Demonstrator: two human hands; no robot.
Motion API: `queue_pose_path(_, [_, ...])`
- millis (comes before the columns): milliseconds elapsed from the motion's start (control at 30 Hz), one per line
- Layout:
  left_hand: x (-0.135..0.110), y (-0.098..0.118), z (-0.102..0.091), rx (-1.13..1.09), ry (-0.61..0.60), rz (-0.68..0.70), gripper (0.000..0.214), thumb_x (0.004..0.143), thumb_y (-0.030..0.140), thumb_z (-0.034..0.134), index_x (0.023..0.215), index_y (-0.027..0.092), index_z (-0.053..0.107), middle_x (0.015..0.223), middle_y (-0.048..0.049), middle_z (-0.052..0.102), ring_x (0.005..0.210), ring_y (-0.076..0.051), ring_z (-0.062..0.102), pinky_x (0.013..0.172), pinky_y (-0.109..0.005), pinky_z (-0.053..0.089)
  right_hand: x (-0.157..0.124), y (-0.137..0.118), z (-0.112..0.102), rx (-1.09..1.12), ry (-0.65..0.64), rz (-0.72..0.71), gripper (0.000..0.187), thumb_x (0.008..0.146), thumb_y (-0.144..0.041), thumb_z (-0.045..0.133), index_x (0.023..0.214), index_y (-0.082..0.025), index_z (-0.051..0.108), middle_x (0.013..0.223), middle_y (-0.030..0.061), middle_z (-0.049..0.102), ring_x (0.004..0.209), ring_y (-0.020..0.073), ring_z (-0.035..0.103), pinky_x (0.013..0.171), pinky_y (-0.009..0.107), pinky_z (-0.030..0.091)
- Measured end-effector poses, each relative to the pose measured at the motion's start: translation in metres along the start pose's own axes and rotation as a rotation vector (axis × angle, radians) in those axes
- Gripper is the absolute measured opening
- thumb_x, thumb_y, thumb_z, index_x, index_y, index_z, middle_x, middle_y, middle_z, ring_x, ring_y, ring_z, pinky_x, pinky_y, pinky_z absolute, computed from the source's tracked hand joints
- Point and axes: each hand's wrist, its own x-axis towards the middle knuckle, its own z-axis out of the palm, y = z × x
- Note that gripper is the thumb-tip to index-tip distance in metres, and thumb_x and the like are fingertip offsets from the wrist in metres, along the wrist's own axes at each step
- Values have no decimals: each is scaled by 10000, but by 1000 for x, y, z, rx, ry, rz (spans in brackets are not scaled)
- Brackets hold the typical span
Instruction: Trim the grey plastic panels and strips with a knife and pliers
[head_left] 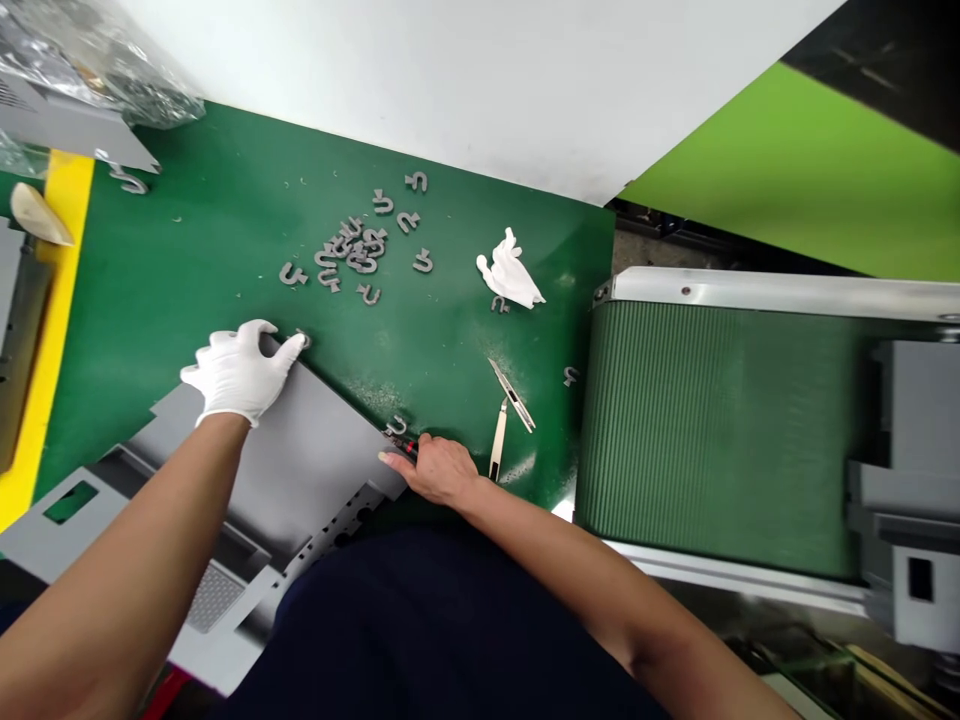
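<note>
My left hand [240, 372], in a white glove, lies flat with fingers spread on the far edge of a large grey plastic panel [300, 470] that rests on the green table [210, 250]. My bare right hand [437, 468] is closed at the panel's right corner around a small tool with a red and black part [407, 447], its tip next to a small grey hook-shaped piece [397, 425].
A pile of several small grey hook-shaped pieces [356, 250] lies further back. A crumpled white glove [510, 275], snips [510, 410] and a single grey piece [571, 376] lie to the right. A green ribbed conveyor belt [712, 430] runs on the right, carrying a grey part [907, 500].
</note>
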Motion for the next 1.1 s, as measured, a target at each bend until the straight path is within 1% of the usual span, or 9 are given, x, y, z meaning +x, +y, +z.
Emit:
queue_pose_path(133, [1, 0, 1, 8, -6, 7, 832, 840, 929, 315, 1283, 300, 632, 1336, -184, 560, 1226, -436, 503, 1037, -693, 354, 2, 2, 0, -16, -12, -13, 1003, 900, -917, 156, 1165, -97, 671, 1043, 228, 766, 1019, 379, 744, 895, 476, 564])
queue_pose_path(367, [1, 1, 0, -8, -4, 11, 820, 838, 927, 329, 1261, 298, 641, 1321, -189, 563, 1213, -450, 513, 1025, -694, 366, 6, 6, -1, -84, 6, -37, 954, 981, -809, 79, 1126, -99, 699, 1001, 223, 772, 992, 365, 753, 885, 477, 565])
queue_pose_path(533, [-1, 2, -4, -35, -16, 13, 848, 835, 933, 338, 1279, 279, 644, 1315, -195, 561, 1227, -459, 515, 1041, -705, 356, 6, 6, -3, -95, -25, -34, 909, 1002, -783, 113, 1128, -116, 718, 1036, 227, 773, 1017, 352, 749, 894, 457, 561])
queue_pose_path(633, [-3, 2, -6, -44, -30, 15, 856, 838, 928, 348, 1302, 269, 636, 1328, -194, 554, 1226, -444, 506, 1051, -704, 345, 8, 10, -12, -88, -57, -37, 907, 1001, -786, 130, 1103, -119, 736, 1070, 246, 766, 1040, 364, 741, 902, 464, 555])
queue_pose_path(767, [-4, 4, -6, -42, -39, 16, 799, 850, 898, 368, 1305, 295, 629, 1322, -191, 559, 1220, -444, 516, 1050, -693, 333, 14, 23, -39, -64, -99, -60, 852, 976, -819, 246, 994, -135, 755, 1091, 261, 758, 1079, 404, 718, 921, 485, 534])
queue_pose_path(867, [-4, 3, -7, -59, -37, 4, 785, 834, 897, 385, 1296, 315, 637, 1315, -213, 572, 1230, -486, 526, 1045, -700, 338, 18, 30, -56, -23, -79, -41, 845, 977, -820, 219, 1006, -146, 727, 1065, 244, 760, 1056, 403, 715, 892, 476, 524])
queue_pose_path(933, [-4, 2, -9, -74, -45, 13, 791, 825, 900, 389, 1296, 318, 642, 1320, -228, 576, 1236, -509, 528, 1039, -710, 352, 18, 30, -61, 20, -58, -15, 844, 988, -808, 164, 1039, -157, 699, 1054, 214, 762, 1012, 369, 721, 843, 434, 523])
queue_pose_path(1000, [-3, 0, -11, -91, -54, 22, 798, 819, 903, 392, 1310, 325, 640, 1333, -234, 578, 1242, -522, 530, 1031, -721, 361, 16, 25, -60, 67, -44, 2, 822, 1000, -793, 139, 1051, -172, 675, 1047, 180, 765, 976, 328, 722, 799, 388, 513])
queue_pose_path(1100, [2, -3, -14, -118, -73, -10, 854, 774, 927, 448, 1385, 348, 592, 1379, -230, 580, 1271, -531, 523, 1035, -745, 355, 15, 12, -56, 123, -38, -5, 769, 1005, -786, 175, 1044, -190, 659, 1037, 149, 767, 961, 299, 720, 773, 358, 500])
